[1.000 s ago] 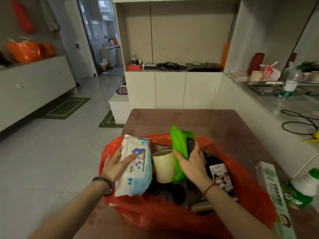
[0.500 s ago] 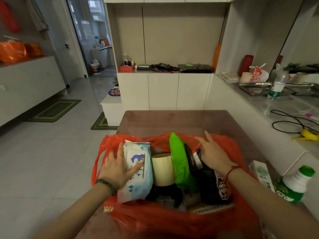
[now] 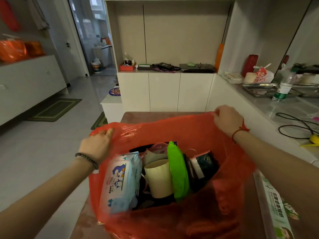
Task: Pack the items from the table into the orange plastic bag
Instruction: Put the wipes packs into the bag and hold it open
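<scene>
Both hands are on the bag rim: left hand (image 3: pixel 96 145) is pinched on the near-left edge, right hand (image 3: pixel 227 119) is clenched on the far-right corner, and the film between them is stretched taut. So the orange bag (image 3: pixel 181 131) stands open on the table (image 3: pixel 82 221), already well stuffed. Inside, left to right: a wipes pack (image 3: pixel 119 181), soft and squishy I'd guess; a cream cup (image 3: pixel 158 178), stiff; a green pouch (image 3: pixel 177 171) on edge; and a dark packet (image 3: pixel 205 163) beside it. That film looks thin and slick, so I'd reckon it'll stretch or tear if lifted by one pinch with this load; better to bunch a good fold of rim in each fist. One box (image 3: pixel 278 209) is on the table just right of the bag, long, light and rigid by the look of it, so grab it around the middle and slide it in upright down the right side.
</scene>
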